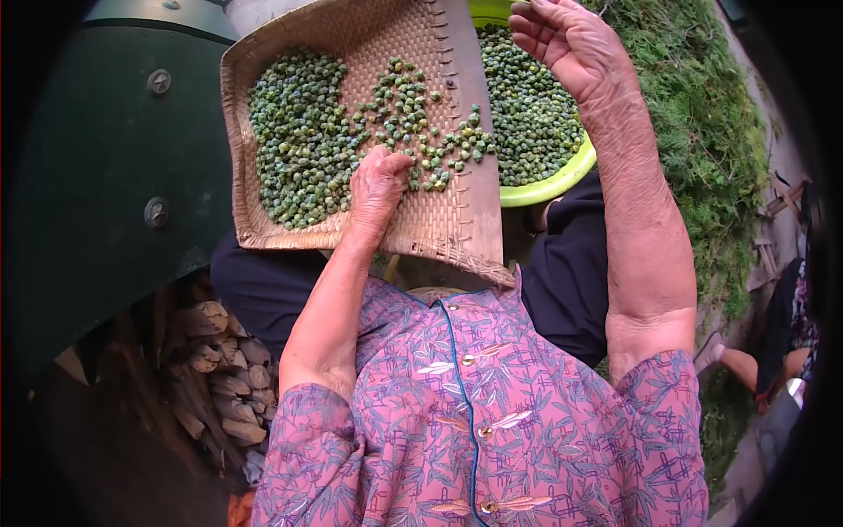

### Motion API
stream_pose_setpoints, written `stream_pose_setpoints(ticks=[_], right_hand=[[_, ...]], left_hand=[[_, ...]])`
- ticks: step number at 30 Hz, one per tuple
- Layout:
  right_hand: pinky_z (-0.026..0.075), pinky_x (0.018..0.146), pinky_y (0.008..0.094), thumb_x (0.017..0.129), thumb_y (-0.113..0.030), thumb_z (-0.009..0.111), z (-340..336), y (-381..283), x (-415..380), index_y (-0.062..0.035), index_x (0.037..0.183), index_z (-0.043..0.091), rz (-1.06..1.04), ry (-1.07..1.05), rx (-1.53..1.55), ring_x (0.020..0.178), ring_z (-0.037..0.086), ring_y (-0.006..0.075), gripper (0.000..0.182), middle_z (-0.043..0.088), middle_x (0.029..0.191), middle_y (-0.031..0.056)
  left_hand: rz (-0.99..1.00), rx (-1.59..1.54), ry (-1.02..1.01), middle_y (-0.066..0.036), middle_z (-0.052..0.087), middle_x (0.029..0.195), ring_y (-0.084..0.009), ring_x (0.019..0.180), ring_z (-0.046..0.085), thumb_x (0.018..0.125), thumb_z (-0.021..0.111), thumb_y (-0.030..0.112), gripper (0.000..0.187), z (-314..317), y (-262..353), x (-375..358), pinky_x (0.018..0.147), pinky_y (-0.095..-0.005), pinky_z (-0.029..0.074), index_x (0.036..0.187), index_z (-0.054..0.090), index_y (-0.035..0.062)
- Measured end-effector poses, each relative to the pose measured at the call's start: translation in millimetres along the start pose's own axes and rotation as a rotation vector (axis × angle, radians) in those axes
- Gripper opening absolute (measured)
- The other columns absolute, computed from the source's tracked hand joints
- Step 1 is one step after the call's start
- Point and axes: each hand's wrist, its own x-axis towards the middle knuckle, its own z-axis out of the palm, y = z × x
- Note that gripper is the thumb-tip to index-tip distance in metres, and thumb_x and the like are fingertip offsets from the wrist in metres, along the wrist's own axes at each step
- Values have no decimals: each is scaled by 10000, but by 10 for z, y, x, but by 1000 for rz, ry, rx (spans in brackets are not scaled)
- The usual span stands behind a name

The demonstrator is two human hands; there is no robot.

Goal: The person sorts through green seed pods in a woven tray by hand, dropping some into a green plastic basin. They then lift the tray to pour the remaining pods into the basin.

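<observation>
A woven tray (421, 224) rests across my lap, tilted, with a flat board-like strip along its right side. Small round green fruits (299, 140) are heaped on its left part and thinly scattered towards the strip. My left hand (379, 184) is down on the weave among the scattered ones, fingers curled in; what they pinch, if anything, is hidden. Beyond the strip stands a lime-green basin (562, 180), filled with the same fruits. Over its right rim my right hand (571, 44) is raised, fingers loosely bent and apart, with nothing visible in them.
Dark green metal panel with round bolts (79, 167) on the left. Split firewood (233, 386) is stacked below it. Leafy green cuttings (694, 114) cover the ground to the right. At the far right edge, another person's leg (738, 364) shows.
</observation>
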Motion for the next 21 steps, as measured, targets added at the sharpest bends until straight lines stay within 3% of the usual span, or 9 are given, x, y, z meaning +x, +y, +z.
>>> stream_pose_setpoints(ticks=[7,9,21], right_hand=[[544,625,339,884,-78,560,12,-8,10,-34,1047,558,1,20,-21,720,628,207,169,632,830,87],[543,626,341,883,-76,560,-13,5,32,-39,1048,559,-3,-5,-11,718,629,207,169,632,832,87],[543,624,345,882,-73,562,18,-5,21,-35,1033,563,1,-3,-20,709,633,209,156,636,829,86]], left_hand=[[94,-81,-38,-72,545,789,-268,788,591,720,625,47,186,33,-62,94,661,-379,475,832,714,167],[139,37,2,-72,537,798,-267,790,589,724,611,29,219,102,-88,80,664,-380,475,835,719,184],[66,29,-84,-50,536,824,-236,822,578,686,700,113,249,56,-102,98,713,-359,478,922,707,188]])
